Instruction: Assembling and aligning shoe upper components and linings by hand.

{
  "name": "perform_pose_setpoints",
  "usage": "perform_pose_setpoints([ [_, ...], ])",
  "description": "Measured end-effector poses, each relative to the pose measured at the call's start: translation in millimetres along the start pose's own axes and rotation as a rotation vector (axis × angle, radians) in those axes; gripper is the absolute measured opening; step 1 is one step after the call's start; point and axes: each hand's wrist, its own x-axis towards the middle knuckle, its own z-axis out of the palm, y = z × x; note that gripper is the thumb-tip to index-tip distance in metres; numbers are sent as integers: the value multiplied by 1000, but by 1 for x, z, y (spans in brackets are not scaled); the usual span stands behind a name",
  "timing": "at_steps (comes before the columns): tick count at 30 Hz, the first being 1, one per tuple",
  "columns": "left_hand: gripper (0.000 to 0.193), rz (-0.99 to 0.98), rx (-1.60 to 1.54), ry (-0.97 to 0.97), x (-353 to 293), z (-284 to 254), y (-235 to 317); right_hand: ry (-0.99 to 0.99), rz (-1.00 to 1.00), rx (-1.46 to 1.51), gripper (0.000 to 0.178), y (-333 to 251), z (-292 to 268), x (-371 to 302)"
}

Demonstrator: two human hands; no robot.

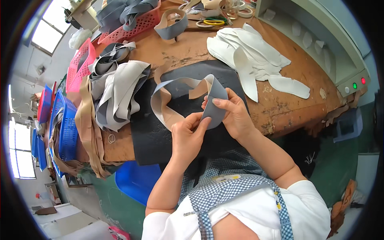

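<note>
Above a black mat (146, 144) I hold a long curled strip (217, 108), blue-grey on one face and beige on the other. My left hand (188, 134) pinches its lower edge between thumb and fingers. Higher up on the same strip, my right hand (234, 114) grips it with the thumb on the blue-grey face and the fingers behind. The rest of the strip loops away to the left over the mat. Left of the mat lies a pile of grey and white fabric pieces (120, 90). A stack of white cut pieces (248, 52) rests at the right.
Tan strips (86, 120) hang over the table's left edge. Pink baskets (138, 30) with grey strips stand at the back left, blue baskets (66, 124) beyond the edge. Yellow-handled scissors (214, 23) lie at the back. A machine housing with lit buttons (355, 85) stands at the right.
</note>
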Motion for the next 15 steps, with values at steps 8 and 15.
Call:
perform_pose_setpoints([
  [8,18,9,18,27,-4,1,4,-3,-72,0,28,2,2,-9],
  [15,17,-7,9,-2,-4,0,5,-4,-79,10,22,3,-1,-9],
])
